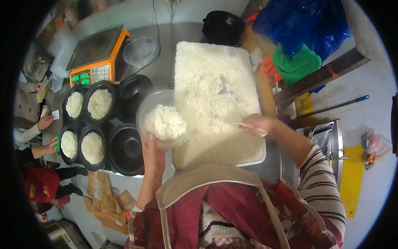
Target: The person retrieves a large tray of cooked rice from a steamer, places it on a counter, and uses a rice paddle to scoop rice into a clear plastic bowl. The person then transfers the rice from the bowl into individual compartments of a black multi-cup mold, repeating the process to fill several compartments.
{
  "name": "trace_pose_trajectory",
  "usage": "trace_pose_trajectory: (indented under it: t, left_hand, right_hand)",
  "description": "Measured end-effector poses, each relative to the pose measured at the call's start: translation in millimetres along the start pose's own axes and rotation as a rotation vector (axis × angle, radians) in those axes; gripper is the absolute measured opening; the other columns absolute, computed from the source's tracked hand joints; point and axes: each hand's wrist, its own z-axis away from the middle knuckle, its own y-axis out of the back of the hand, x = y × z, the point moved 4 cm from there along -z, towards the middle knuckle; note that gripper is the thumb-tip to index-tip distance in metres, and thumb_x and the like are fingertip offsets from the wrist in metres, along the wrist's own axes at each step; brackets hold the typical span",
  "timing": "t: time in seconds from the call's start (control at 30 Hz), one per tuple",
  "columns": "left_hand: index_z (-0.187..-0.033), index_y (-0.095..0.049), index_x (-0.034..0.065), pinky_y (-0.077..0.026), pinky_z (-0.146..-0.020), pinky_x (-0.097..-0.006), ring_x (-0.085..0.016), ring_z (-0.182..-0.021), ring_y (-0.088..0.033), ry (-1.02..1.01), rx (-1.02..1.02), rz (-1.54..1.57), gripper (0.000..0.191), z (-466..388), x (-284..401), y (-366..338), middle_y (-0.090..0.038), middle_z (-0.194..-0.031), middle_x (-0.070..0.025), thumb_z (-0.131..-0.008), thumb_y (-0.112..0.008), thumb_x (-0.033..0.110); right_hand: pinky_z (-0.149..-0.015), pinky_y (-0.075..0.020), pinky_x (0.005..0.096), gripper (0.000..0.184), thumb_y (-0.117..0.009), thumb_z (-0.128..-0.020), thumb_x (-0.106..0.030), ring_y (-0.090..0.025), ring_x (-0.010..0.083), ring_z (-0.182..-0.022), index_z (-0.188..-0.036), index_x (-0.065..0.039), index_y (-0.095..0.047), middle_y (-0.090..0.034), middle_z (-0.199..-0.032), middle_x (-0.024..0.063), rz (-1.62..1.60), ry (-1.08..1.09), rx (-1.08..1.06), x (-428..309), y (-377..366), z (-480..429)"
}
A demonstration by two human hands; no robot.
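Observation:
My left hand [153, 152] holds a clear plastic bowl [146, 109] by its near rim, thumb on the side. A mound of cooked white rice [166, 123] lies in the bowl. In my right hand [256, 123] is the handle of a pale rice paddle or spoon [238, 124], its head down in the rice of a large rectangular metal tray [263, 154]. Rice [202, 74] fills that tray almost to its edges, and a small patch of bare metal shows toward the back. Left of the bowl stand two black pots [127, 149] with nothing in them.
Several black pots with rice [99, 104] stand farther left. Behind them are an orange digital scale [102, 59] and a clear plastic tub [140, 51]. A black stack of pots [222, 26] is behind the tray; a green cloth [297, 63] hangs right. Other people's hands [46, 122] are at the left counter edge.

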Motion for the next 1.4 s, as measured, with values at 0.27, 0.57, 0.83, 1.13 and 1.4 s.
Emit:
trace_pose_trajectory:
  t: [0.27, 0.57, 0.83, 1.13, 1.4]
  left_hand:
    - [-0.141, -0.027, 0.0123, -0.045, -0.097, -0.0464, -0.029, -0.124, -0.046, -0.014, 0.012, -0.098, 0.066, -11.4, -1.7, -21.4, -0.041, -0.139, -0.0114, -0.090, -0.060, 0.037]
    - [-0.145, -0.019, 0.0111, -0.050, -0.083, -0.0400, -0.027, -0.119, -0.048, 0.021, 0.004, -0.292, 0.067, -37.8, -14.3, -60.5, -0.039, -0.137, -0.0136, -0.091, -0.057, 0.024]
    - [-0.144, -0.015, 0.0084, -0.051, -0.086, -0.0437, -0.031, -0.124, -0.044, 0.131, -0.072, -0.167, 0.075, -50.6, -41.8, -88.9, -0.031, -0.142, -0.0158, -0.091, -0.060, 0.036]
    - [-0.141, -0.029, 0.0067, -0.045, -0.098, -0.0499, -0.031, -0.127, -0.042, 0.224, -0.174, 0.067, 0.067, -37.8, -29.6, -59.8, -0.037, -0.143, -0.0111, -0.093, -0.049, 0.049]
    - [-0.140, -0.031, 0.0063, -0.044, -0.098, -0.0514, -0.032, -0.128, -0.042, 0.053, -0.117, 0.032, 0.067, -33.3, 0.5, -34.8, -0.040, -0.141, -0.0128, -0.092, -0.052, 0.048]
  right_hand:
    - [-0.036, -0.0374, 0.0294, 0.017, -0.041, -0.094, -0.019, -0.042, 0.0124, -0.042, -0.091, -0.005, -0.050, -0.051, -0.067, 0.0044, -0.489, 0.461, 0.256, -19.8, -26.1, -96.3]
    - [-0.038, -0.0385, 0.0295, 0.020, -0.040, -0.094, -0.018, -0.042, 0.0145, -0.041, -0.100, 0.000, -0.047, -0.050, -0.068, 0.0065, -0.070, 0.670, 0.324, -65.4, -35.1, 3.8]
    - [-0.083, -0.0456, 0.0429, 0.046, -0.047, -0.088, -0.010, -0.059, 0.0384, -0.094, -0.133, -0.002, -0.042, -0.060, -0.104, 0.0259, 0.993, 0.898, 0.607, -95.1, -77.7, 68.2]
    - [-0.083, -0.0492, 0.0426, 0.046, -0.044, -0.085, -0.004, -0.062, 0.0362, -0.097, -0.131, -0.008, -0.046, -0.062, -0.105, 0.0243, 1.320, 0.322, 0.692, -82.4, -21.7, -28.1]
    - [-0.050, -0.0516, 0.0372, 0.037, -0.055, -0.084, -0.007, -0.066, 0.0265, -0.067, -0.120, 0.001, -0.049, -0.064, -0.081, 0.0150, 1.372, 0.186, 0.495, -80.8, 42.8, -7.4]
